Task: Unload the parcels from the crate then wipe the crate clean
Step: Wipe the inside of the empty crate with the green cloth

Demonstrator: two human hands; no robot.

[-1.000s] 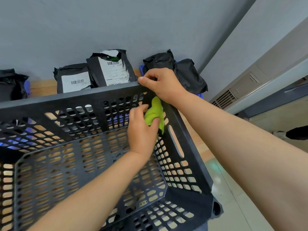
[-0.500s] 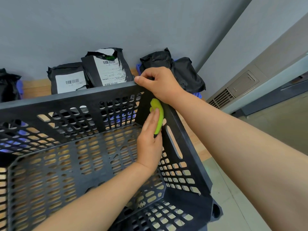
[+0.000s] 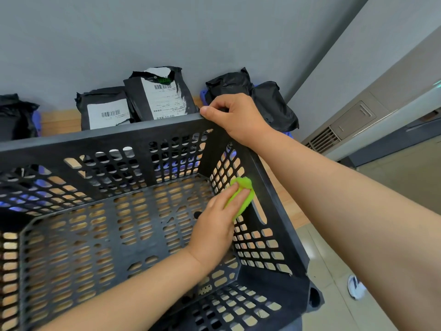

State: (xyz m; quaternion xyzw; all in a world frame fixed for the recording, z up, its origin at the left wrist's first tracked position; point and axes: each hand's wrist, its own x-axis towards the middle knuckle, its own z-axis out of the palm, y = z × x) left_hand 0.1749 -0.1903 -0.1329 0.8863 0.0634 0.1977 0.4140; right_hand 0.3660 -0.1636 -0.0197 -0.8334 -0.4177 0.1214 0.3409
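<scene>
Parcels, count 5, all outside the crate (image 3: pixel 95 137), along the far edge of the desk (image 3: pixel 59 123) by the wall: one plain bag (image 3: pixel 14 113) at the left, a low labelled parcel (image 3: pixel 105 111), a tall labelled parcel (image 3: pixel 162 96), then a crumpled bag (image 3: pixel 229 84) and an end bag (image 3: pixel 274 106).

Crates: 1, black.

Left hand (image 3: pixel 214 225): fingers flat, pressing the one green cloth (image 3: pixel 243 197) on the crate's inner right wall.

Right hand (image 3: pixel 238 115): curled over the rim at the far right corner.

Plain grey wall (image 3: pixel 167 32) spans the rear, with a wooden ledge (image 3: pixel 59 120) at its base. At right, 1 beige wall unit (image 3: pixel 353 120) carries a louvred grille (image 3: pixel 323 139). Pale floor tiles (image 3: pixel 334 263) lie below; 1 white shoe (image 3: pixel 355 286) rests on them.
</scene>
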